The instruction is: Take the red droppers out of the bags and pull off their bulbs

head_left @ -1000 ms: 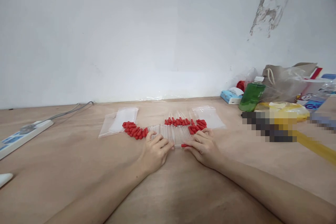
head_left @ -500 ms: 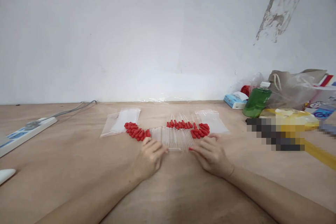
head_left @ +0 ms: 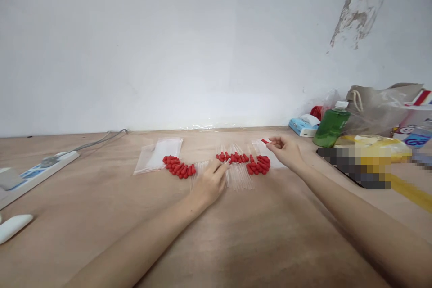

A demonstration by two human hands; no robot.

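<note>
My left hand [head_left: 211, 182] pinches a thin clear tube, its end showing past the fingertips, over the middle of the table. My right hand [head_left: 285, 150] is raised at the right, its fingertips closed on a small red rubber bulb [head_left: 265, 141]. Clear thin tubes [head_left: 240, 177] lie side by side in front of me, partly covered by my left hand. Around them sit red rubber bulbs in groups: a curved one at the left [head_left: 178, 168], another at the right [head_left: 259, 165], and a row at the back [head_left: 232, 157] with tubes pointing away from me.
Clear plastic bags [head_left: 158, 155] lie behind the bulbs on both sides. A white power strip [head_left: 64, 159] and a white object [head_left: 15, 228] are at the left. At the right stand a tissue pack [head_left: 303, 126], a green bottle [head_left: 331, 126] and several bags, with a pixelated dark item before them.
My hands have moved apart from the front edge of the tubes. The left went forward over them with the clear tube; the right moved forward and right with the red bulb.
</note>
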